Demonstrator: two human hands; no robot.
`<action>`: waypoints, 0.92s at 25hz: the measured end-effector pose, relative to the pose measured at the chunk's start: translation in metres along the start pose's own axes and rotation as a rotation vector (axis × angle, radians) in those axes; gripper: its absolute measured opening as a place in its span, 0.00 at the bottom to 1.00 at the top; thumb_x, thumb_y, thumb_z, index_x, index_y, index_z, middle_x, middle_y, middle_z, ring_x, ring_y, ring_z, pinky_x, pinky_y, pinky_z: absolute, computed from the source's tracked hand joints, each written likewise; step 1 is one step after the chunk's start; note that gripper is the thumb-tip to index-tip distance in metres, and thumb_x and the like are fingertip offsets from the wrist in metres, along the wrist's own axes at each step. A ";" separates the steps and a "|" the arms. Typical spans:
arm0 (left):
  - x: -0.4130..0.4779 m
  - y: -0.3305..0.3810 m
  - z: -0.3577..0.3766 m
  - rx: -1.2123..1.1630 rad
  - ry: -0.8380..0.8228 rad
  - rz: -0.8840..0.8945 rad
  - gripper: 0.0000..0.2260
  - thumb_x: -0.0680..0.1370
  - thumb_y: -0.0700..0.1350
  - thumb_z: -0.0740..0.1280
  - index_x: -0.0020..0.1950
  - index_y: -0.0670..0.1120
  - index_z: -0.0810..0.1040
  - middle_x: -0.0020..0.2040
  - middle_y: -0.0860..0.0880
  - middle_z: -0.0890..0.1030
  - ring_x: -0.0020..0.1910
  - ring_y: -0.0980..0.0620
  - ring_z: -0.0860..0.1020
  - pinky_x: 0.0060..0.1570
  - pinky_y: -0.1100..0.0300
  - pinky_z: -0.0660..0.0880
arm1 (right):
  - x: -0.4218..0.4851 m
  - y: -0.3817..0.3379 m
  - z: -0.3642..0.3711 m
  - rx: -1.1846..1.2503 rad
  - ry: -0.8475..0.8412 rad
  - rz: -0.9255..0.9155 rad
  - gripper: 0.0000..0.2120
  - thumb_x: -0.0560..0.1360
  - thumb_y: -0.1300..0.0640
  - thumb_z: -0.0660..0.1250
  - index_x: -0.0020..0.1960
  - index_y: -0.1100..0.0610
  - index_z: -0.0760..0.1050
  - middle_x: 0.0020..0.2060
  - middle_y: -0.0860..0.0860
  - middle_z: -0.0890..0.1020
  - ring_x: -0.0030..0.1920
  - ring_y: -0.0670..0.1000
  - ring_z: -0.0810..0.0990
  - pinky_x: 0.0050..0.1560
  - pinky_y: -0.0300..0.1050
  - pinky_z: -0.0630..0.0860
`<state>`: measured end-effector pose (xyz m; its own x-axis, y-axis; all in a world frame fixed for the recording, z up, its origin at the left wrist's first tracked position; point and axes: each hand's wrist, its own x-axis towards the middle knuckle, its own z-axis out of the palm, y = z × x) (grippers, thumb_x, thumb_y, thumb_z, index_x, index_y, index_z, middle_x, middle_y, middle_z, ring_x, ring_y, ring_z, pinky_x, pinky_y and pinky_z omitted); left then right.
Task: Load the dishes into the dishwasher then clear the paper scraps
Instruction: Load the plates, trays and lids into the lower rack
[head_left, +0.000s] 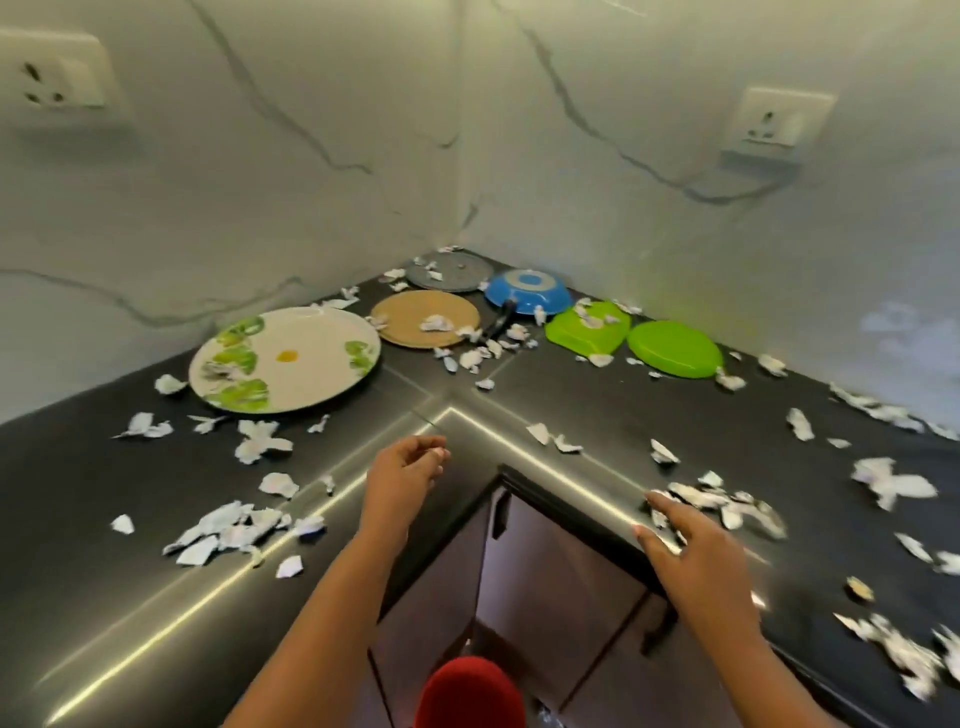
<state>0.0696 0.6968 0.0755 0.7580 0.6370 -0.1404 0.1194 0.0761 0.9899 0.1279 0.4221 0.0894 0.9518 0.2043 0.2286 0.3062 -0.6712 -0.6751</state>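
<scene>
A large white plate with green leaf prints (284, 358) lies on the dark corner counter (597, 415). Behind it sit a tan round plate (410, 312), a grey lid (451, 271), an upturned blue pan with a black handle (529, 292) and two green plates (582, 335) (674, 347). Torn white paper scraps (228, 525) are strewn all over the counter. My left hand (408, 467) hovers over the counter's inner corner, fingers loosely curled and holding nothing. My right hand (693, 540) has spread fingers touching a cluster of scraps (727, 501) near the counter edge.
Marble-look walls meet in the corner, with a socket on the left wall (52, 78) and one on the right wall (779, 122). Brown cabinet doors (550, 582) stand below the counter. A red round object (470, 693) is at the bottom edge.
</scene>
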 end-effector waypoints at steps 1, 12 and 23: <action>0.011 0.000 -0.012 -0.015 0.033 -0.006 0.07 0.77 0.37 0.64 0.47 0.46 0.80 0.45 0.46 0.83 0.42 0.51 0.77 0.43 0.58 0.73 | 0.011 -0.009 0.013 0.007 -0.015 -0.020 0.17 0.70 0.61 0.72 0.59 0.58 0.78 0.54 0.53 0.81 0.56 0.54 0.79 0.52 0.38 0.67; 0.093 -0.014 -0.033 -0.077 0.118 -0.081 0.05 0.77 0.36 0.65 0.47 0.44 0.80 0.44 0.44 0.82 0.42 0.50 0.79 0.44 0.59 0.76 | 0.085 -0.043 0.090 0.044 -0.120 -0.053 0.17 0.70 0.61 0.72 0.59 0.56 0.78 0.53 0.49 0.81 0.55 0.47 0.77 0.54 0.36 0.67; 0.186 -0.007 0.027 -0.038 0.254 -0.075 0.05 0.77 0.39 0.67 0.51 0.44 0.81 0.45 0.45 0.83 0.46 0.49 0.81 0.52 0.53 0.79 | 0.204 -0.021 0.107 0.064 -0.271 -0.139 0.21 0.71 0.59 0.72 0.63 0.55 0.75 0.59 0.50 0.79 0.59 0.48 0.76 0.56 0.33 0.66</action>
<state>0.2274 0.7941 0.0421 0.5618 0.8003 -0.2094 0.1418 0.1563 0.9775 0.3178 0.5543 0.0749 0.8675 0.4795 0.1322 0.4260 -0.5791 -0.6951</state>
